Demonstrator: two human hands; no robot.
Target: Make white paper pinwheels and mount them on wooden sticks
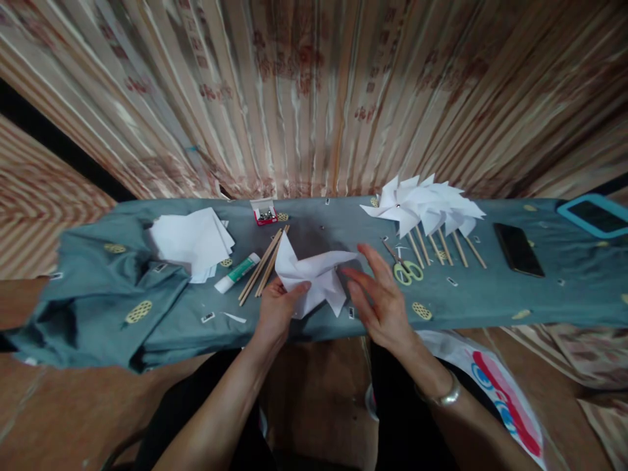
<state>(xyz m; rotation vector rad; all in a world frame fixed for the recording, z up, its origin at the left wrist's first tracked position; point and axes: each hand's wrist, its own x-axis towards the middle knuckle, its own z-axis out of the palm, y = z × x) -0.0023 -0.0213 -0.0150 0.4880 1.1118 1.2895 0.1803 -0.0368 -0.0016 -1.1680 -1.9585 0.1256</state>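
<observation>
- Head view: white paper pinwheel (314,278) is up front, over the near-middle part of the cloth-covered counter (483,301), between both hands; no stick seen on it.
- Left hand (282,304): grip pinched on the pinwheel's left lower part, thumb on top, other fingers mostly hidden by the paper.
- Right hand (377,297): grip loose, fingers spread and part bent, at the pinwheel's right side. Fingertips at or just beside a blade; can't tell if touching. No firm hold seen.
- Weight: looks very light, one pinch should carry it.
- Stiffness: thin paper, probably springy at the folds, floppy at the blade tips. Likely creases or tears if squeezed or pulled.
- Slip: dry paper, should not slide much under light finger pressure.
- Hold: best near the middle, where the folds overlap, thumb over and fingers under. Blade tips look like the weak spot; pressing them could flatten the curl. Can't tell if a pin sits in the centre.
- Around: wooden sticks (260,268) and glue stick (238,273) left of the pinwheel, paper stack (191,242) farther left, scissors (407,271) right, then a row of pinwheels on sticks (426,203) behind the scissors.
</observation>
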